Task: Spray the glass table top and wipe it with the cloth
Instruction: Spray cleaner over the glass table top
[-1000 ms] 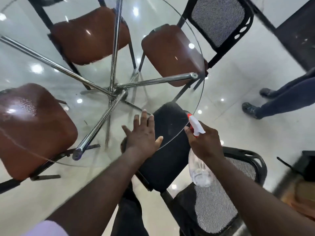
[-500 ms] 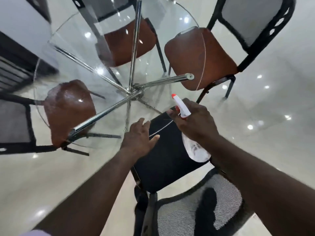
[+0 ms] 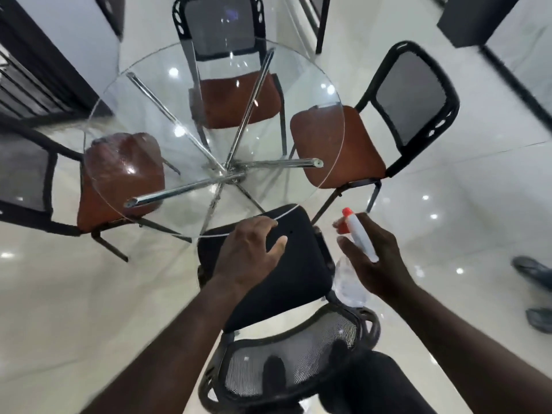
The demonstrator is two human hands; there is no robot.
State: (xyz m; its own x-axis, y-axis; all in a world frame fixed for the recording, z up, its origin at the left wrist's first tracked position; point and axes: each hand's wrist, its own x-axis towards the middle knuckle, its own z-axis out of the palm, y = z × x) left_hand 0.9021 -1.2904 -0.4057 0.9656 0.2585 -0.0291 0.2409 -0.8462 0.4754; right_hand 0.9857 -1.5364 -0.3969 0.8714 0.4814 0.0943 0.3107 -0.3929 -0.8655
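The round glass table top (image 3: 143,70) on chrome legs (image 3: 191,189) fills the middle of the view. My left hand (image 3: 248,252) lies flat, fingers spread, at the near rim of the glass over a black chair seat. No cloth shows under it. My right hand (image 3: 373,258) grips a clear spray bottle (image 3: 349,282) with a white head and red nozzle (image 3: 348,213), held off the table's near right edge, nozzle pointing up and away. Fine droplets show on the glass at the left, over a brown seat.
Three chairs with brown seats (image 3: 337,144) and black mesh backs ring the table. A black chair (image 3: 286,282) stands right below my hands. Another person's shoes (image 3: 534,273) are at the right on the glossy tiled floor.
The view has pulled back and risen, so the whole table shows. My left hand has slid back to the near rim. My right hand with the bottle has moved right, off the glass.
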